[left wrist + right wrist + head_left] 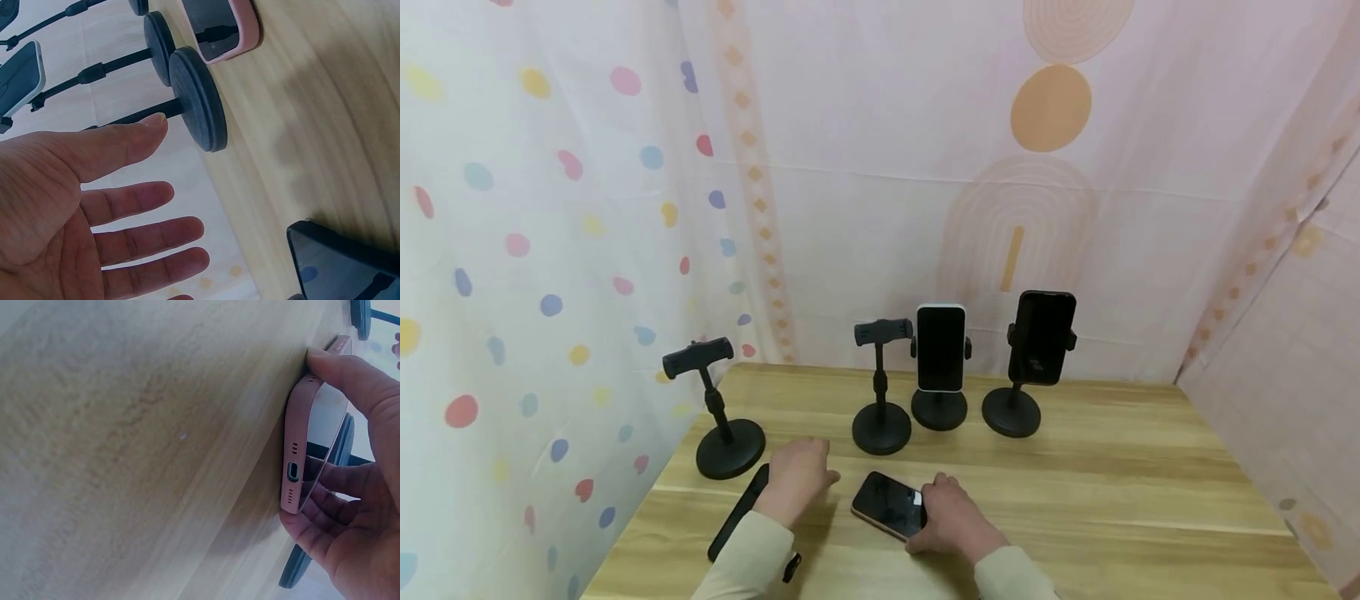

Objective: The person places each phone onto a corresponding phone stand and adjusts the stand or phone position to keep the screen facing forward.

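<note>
My right hand (953, 518) grips a pink-cased smartphone (886, 502) by its near end, thumb on one long edge and fingertips on the other. In the right wrist view this phone (295, 434) shows its charging port, with its screen facing up. My left hand (56, 206) has its fingers spread and holds nothing. From the head view, this left hand (796, 477) is above the table beside a black smartphone (730, 527), partly hidden by the wrist and sleeve. Behind the hands stand two phone holders without phones, a left holder (730, 448) and a middle holder (881, 427).
Farther right, a white-edged phone (940, 346) and a black phone (1042, 337) are each clamped upright in round-based holders. The wooden table (1120, 483) meets patterned curtains (865, 233) at its back and sides.
</note>
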